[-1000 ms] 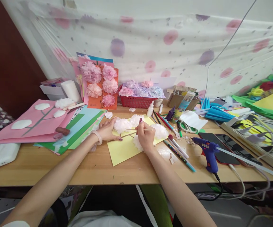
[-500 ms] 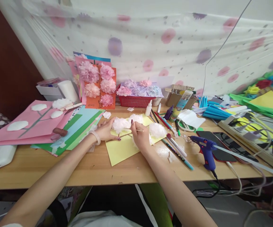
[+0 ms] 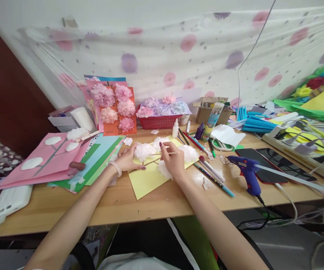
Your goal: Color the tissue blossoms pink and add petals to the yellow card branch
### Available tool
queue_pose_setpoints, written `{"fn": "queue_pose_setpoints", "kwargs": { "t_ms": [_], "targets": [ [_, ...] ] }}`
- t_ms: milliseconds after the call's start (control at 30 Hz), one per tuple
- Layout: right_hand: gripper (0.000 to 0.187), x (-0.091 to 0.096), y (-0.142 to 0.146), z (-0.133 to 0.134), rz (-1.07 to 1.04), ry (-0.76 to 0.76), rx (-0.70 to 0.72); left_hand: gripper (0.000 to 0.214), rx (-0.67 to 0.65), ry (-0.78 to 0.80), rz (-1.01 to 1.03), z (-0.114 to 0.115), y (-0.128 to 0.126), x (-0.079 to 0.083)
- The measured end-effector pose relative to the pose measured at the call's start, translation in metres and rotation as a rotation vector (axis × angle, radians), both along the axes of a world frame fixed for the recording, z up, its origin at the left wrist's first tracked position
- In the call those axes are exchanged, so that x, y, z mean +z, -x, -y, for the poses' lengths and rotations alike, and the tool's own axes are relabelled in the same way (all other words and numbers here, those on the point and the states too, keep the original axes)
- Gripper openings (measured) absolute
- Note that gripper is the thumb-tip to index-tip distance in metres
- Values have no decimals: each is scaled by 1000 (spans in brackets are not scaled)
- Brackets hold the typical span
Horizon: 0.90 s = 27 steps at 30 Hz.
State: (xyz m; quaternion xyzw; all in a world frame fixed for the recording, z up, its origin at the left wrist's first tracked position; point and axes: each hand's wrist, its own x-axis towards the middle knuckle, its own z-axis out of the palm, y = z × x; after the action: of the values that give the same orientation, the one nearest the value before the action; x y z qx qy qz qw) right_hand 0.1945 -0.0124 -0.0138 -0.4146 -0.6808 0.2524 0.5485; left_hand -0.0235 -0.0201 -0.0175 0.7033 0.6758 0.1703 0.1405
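A yellow paper sheet (image 3: 146, 179) lies on the wooden table (image 3: 117, 204) with several white tissue flowers (image 3: 145, 150) on it. My left hand (image 3: 128, 159) rests on the sheet's left edge, fingers curled against one white flower. My right hand (image 3: 173, 162) is pinched on a thin wooden stick (image 3: 169, 153) that points left across the flowers. Another white flower (image 3: 189, 153) lies just right of that hand.
Pink and green paper sheets (image 3: 63, 159) are stacked at the left. A red basket (image 3: 157, 120) of tissue flowers and an orange flower card (image 3: 117, 108) stand at the back. Pens (image 3: 211, 170), a blue glue gun (image 3: 247, 168), phones (image 3: 263, 157) and cables lie at the right.
The view has tilted and shifted a little. My right hand moved slightly left and then back to the right with the stick. My left hand has stayed on the flower.
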Motion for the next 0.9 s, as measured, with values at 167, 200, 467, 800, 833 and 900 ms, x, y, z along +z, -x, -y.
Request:
{"fn": "queue_pose_setpoints", "kwargs": {
  "t_ms": [167,200,467,800,833,900],
  "targets": [
    [30,4,-3,1,-51,-11,-27,102,-31,-103,97,-1,2,6],
    [32,5,-3,1,-78,-16,-30,94,-29,-138,120,-2,4,8],
    [28,2,2,1,-18,-21,19,36,86,-315,277,-5,24,31],
    [28,2,0,-1,35,-26,-69,25,231,-376,333,4,42,64],
    [28,2,0,-1,35,-24,-66,28,250,-390,351,7,50,73],
    [28,2,1,-1,34,-24,-66,26,272,-408,372,13,66,89]
  ]
}}
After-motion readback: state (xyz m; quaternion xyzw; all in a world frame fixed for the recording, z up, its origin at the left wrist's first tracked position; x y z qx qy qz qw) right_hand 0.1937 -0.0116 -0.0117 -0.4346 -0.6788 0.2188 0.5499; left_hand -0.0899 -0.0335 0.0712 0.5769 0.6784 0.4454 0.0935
